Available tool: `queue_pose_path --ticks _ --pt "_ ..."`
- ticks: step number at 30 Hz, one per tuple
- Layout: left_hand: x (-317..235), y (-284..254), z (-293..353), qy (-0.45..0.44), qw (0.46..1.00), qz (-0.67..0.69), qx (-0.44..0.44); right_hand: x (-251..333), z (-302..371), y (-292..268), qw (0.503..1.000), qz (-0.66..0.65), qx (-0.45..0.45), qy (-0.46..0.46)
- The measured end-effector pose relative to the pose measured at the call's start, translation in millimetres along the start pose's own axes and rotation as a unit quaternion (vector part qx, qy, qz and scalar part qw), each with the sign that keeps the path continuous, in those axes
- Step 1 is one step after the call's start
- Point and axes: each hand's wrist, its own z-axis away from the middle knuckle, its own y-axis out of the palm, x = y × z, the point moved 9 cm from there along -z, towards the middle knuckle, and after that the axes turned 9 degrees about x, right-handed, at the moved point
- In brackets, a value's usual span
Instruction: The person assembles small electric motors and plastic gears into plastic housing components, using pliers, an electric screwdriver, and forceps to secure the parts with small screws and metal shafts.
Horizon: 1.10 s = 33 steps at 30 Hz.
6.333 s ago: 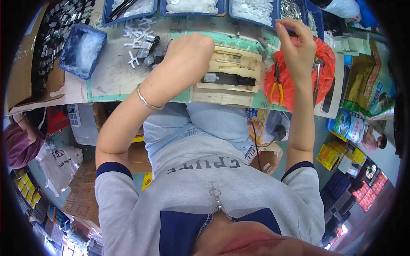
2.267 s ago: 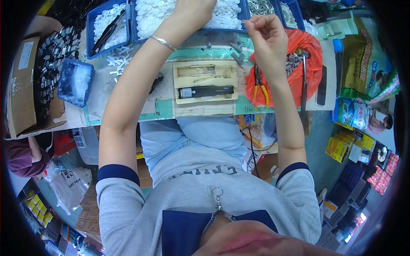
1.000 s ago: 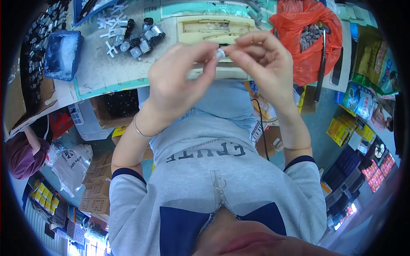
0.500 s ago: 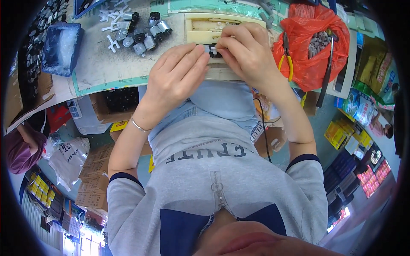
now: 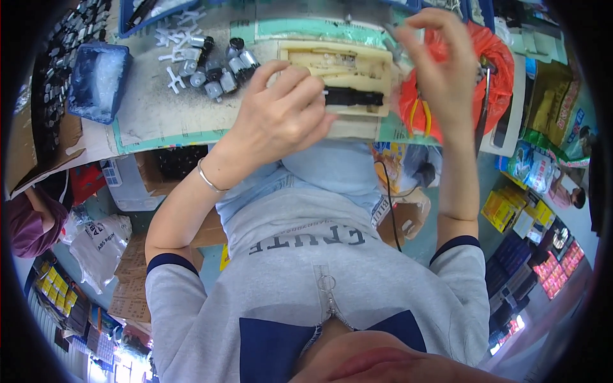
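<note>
My left hand (image 5: 281, 115) is at the left end of a cream-coloured fixture tray (image 5: 386, 76), its fingers curled and closed. Whatever they grip is hidden behind the knuckles. Beside these fingers a long black plastic part (image 5: 357, 97) lies in the tray's near slot. My right hand (image 5: 447, 76) is raised, slightly blurred, over the tray's right side and the red plastic bag (image 5: 498, 51). Its thumb and fingers are apart and I see nothing between them. Below that hand are the yellow handles of pliers (image 5: 427, 118).
Several small silver motors with black ends (image 5: 228, 81) lie left of the tray, beside white cross-shaped plastic pieces (image 5: 175, 80). A blue bin (image 5: 121, 83) stands further left, near many black parts (image 5: 57, 76). A dark, long-handled tool (image 5: 483, 108) lies over the red bag.
My right hand has left the black part and moved right and up toward the red bag. My left hand's fingers have curled, and more of the black part shows.
</note>
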Motion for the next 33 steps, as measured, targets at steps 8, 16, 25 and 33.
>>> queue_pose_path --ticks 8,16,25,33 --pt "41 -61 -37 -0.060 0.998 0.011 -0.023 -127 -53 17 0.923 0.337 0.157 0.102" --pt "120 -35 -82 -0.140 0.981 -0.135 0.023 -108 -61 14 0.928 0.352 0.116 0.037" --pt "120 -29 -94 -0.121 0.987 -0.109 0.014 -102 -50 -19 0.994 0.096 -0.033 0.042" --pt "80 1 -46 -0.255 0.790 0.557 -0.014 6 -7 7 0.866 -0.486 -0.104 0.049"
